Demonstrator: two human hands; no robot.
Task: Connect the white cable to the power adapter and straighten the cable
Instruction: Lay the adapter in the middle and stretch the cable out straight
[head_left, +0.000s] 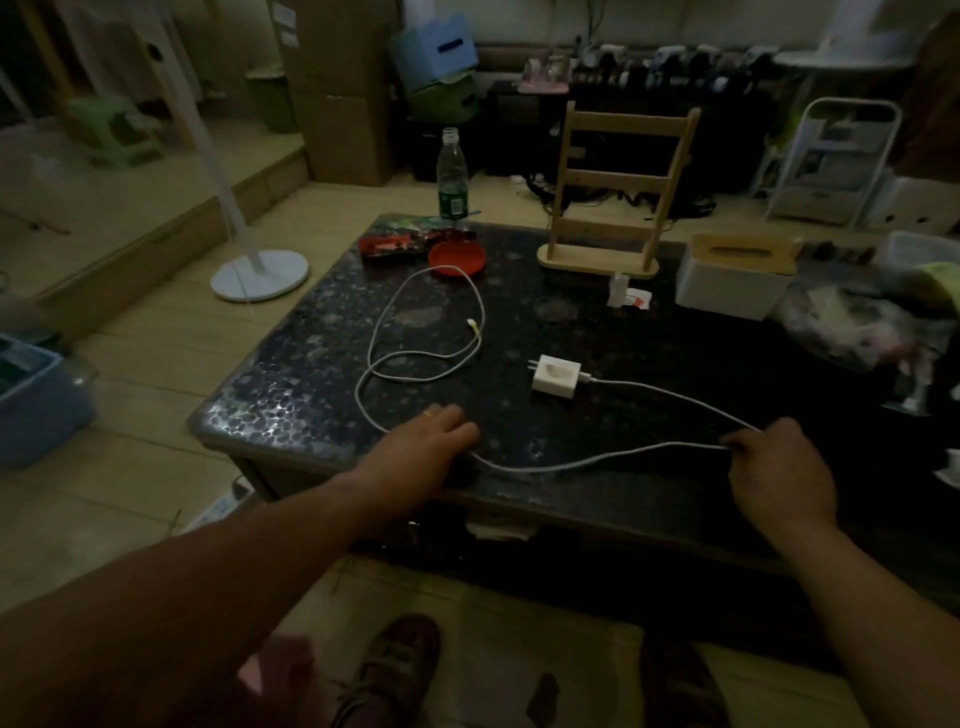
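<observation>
Table: dark speckled top, carries everything.
Cable: white, already plugged into adapter at table centre; runs right, bends back toward near edge, then loops left with free end inside loop. Likely light, limp, kink-prone; adapter light, may drag if pulled. Best held along slack, close to loops.
Left hand: palm down, fingers over cable; grip closure unclear.
Right hand: grip pinched on cable at bend, forearm low.
</observation>
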